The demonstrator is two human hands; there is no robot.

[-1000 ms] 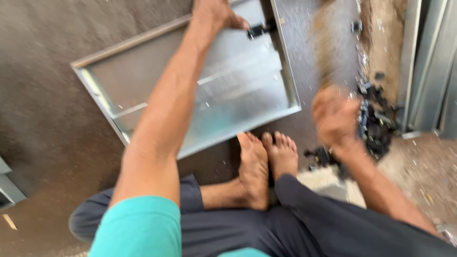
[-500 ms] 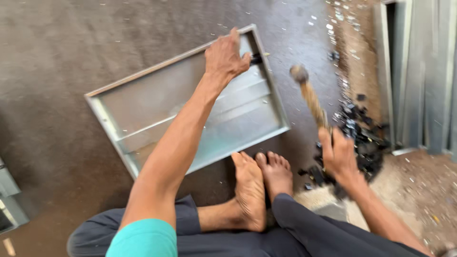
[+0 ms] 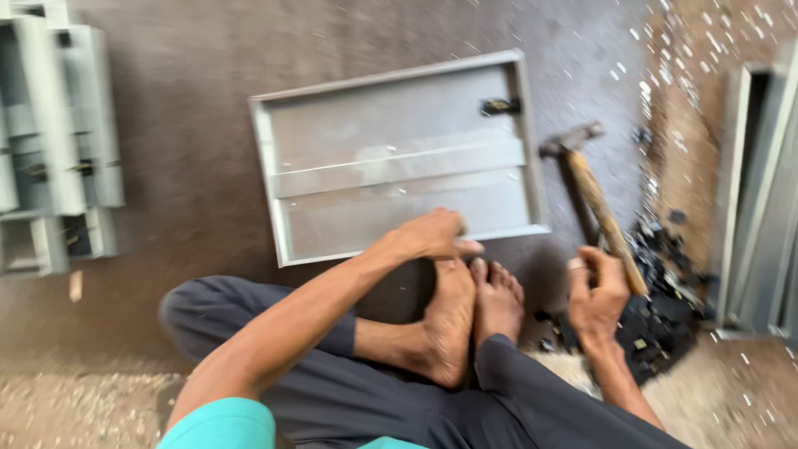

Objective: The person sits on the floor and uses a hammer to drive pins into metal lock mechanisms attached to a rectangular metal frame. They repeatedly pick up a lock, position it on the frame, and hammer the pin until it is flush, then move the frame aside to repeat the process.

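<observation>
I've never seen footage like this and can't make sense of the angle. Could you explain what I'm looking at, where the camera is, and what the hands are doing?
The camera is worn on a person's head and looks straight down, so you see their own arms, crossed legs and bare feet on a dark floor. No machine is involved, only two bare hands.

The right hand has its grip closed around the wooden handle of a hammer, whose metal head points away from the body. The left hand rests at the near edge of a shallow grey metal tray, which lies flat on the floor and has a small black fitting near its far right corner.

More grey metal pieces are stacked at the left, a pile of small dark scraps lies by the right hand, and metal frames stand at the right.
</observation>
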